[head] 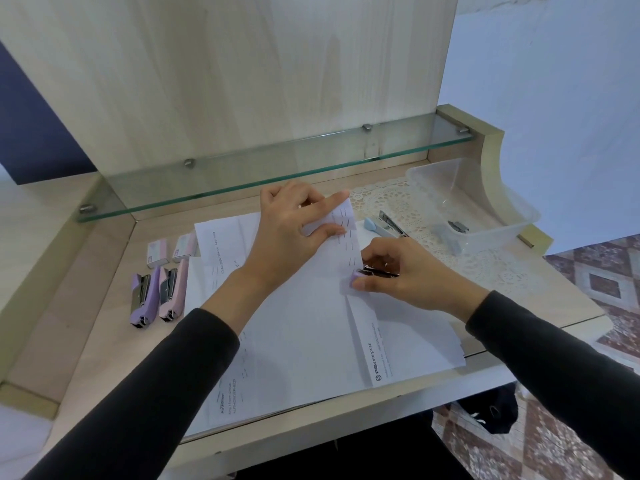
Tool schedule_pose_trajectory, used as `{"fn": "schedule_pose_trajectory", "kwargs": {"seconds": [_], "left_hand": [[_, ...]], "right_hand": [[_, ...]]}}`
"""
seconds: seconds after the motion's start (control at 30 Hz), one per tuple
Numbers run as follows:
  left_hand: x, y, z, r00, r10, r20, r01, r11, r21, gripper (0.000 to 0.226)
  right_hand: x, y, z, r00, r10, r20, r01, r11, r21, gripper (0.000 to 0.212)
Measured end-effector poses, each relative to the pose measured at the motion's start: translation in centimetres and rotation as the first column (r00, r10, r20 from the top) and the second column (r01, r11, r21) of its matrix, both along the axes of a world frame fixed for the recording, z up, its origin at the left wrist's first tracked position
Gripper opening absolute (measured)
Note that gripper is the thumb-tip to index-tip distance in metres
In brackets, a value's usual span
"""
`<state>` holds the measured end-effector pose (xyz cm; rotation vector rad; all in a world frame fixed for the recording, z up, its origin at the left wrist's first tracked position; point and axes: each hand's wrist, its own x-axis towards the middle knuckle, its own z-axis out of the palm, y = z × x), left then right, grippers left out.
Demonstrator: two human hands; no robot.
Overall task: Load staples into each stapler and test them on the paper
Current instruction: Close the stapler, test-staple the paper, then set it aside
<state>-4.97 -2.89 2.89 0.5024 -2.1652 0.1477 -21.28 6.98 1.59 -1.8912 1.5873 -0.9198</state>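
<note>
My left hand [291,230] pinches the far edge of a folded white paper [311,327], lifting a strip that carries several rows of staples [346,237]. My right hand [398,271] grips a lilac stapler [360,274] clamped over the paper's right edge, just below the staple rows. A purple stapler [142,299] and a pink stapler [171,296] lie side by side at the left. Behind them sit two small staple boxes [157,251]. A blue stapler [384,225] lies on the lace mat behind my right hand.
A clear plastic tub [509,216] at the back right holds another small stapler [459,226]. A glass shelf [277,168] overhangs the back of the wooden desk [104,341]. More printed sheets lie under the folded paper. A lace mat [388,199] covers the right side.
</note>
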Motion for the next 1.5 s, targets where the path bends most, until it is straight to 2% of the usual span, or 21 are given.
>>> {"fn": "schedule_pose_trajectory", "kwargs": {"seconds": [0.2, 0.43, 0.57, 0.7, 0.8, 0.97, 1.1, 1.17, 1.27, 1.37, 1.43, 1.5], "left_hand": [[-0.1, 0.1, -0.1, 1.000, -0.008, -0.019, 0.008, 1.000, 0.011, 0.039], [-0.1, 0.0, 0.0, 1.000, -0.011, -0.022, 0.011, 1.000, 0.008, 0.038], [0.0, -0.2, 0.1, 1.000, 0.016, 0.017, -0.017, 0.999, 0.028, 0.040], [0.4, -0.7, -0.4, 0.997, 0.058, 0.041, -0.063, 0.992, 0.112, 0.044], [0.6, -1.4, -1.3, 0.994, 0.087, 0.058, -0.096, 0.979, 0.180, 0.046], [0.5, -2.1, -3.3, 0.977, 0.149, 0.151, -0.187, 0.942, 0.277, 0.047], [0.3, -1.7, -3.7, 0.920, 0.218, 0.326, -0.351, 0.828, 0.436, 0.054], [0.4, -1.4, -3.6, 0.902, 0.223, 0.370, -0.389, 0.794, 0.468, 0.054], [1.5, -0.7, -3.6, 0.902, 0.212, 0.377, -0.395, 0.760, 0.516, 0.048], [3.3, 0.2, -3.8, 0.882, 0.209, 0.423, -0.435, 0.707, 0.557, 0.047], [4.4, 1.0, -4.0, 0.857, 0.185, 0.481, -0.474, 0.650, 0.594, 0.049], [5.4, 1.8, -4.3, 0.838, 0.167, 0.519, -0.498, 0.622, 0.605, 0.051]], "right_hand": [[0.1, -0.1, -0.1, 1.000, -0.024, -0.014, 0.024, 1.000, -0.001, 0.025], [0.4, -0.1, 0.0, 0.992, -0.036, -0.121, 0.025, 0.996, -0.087, 0.034], [0.3, -0.2, -0.3, 0.997, -0.018, -0.070, 0.015, 0.998, -0.054, 0.024], [-0.7, 0.2, -0.3, 0.999, -0.009, -0.046, 0.010, 0.999, 0.034, 0.021], [-1.7, 0.4, -0.1, 0.999, -0.054, -0.009, 0.054, 0.998, 0.039, 0.018], [-2.9, 0.8, 0.5, 0.968, -0.218, 0.126, 0.205, 0.972, 0.113, 0.020], [-3.0, 0.8, 1.0, 0.943, -0.307, 0.131, 0.285, 0.945, 0.163, 0.038], [-2.9, 0.7, 1.1, 0.940, -0.317, 0.127, 0.292, 0.939, 0.184, 0.036], [-2.5, 0.5, 0.9, 0.967, -0.243, 0.080, 0.219, 0.948, 0.231, 0.022], [-1.6, -0.2, 0.2, 0.987, -0.154, -0.041, 0.159, 0.963, 0.217, 0.022], [-0.7, -1.1, -0.6, 0.978, -0.124, -0.167, 0.151, 0.976, 0.159, 0.016], [0.2, -2.1, -1.5, 0.947, -0.181, -0.266, 0.199, 0.979, 0.043, 0.013]]}}
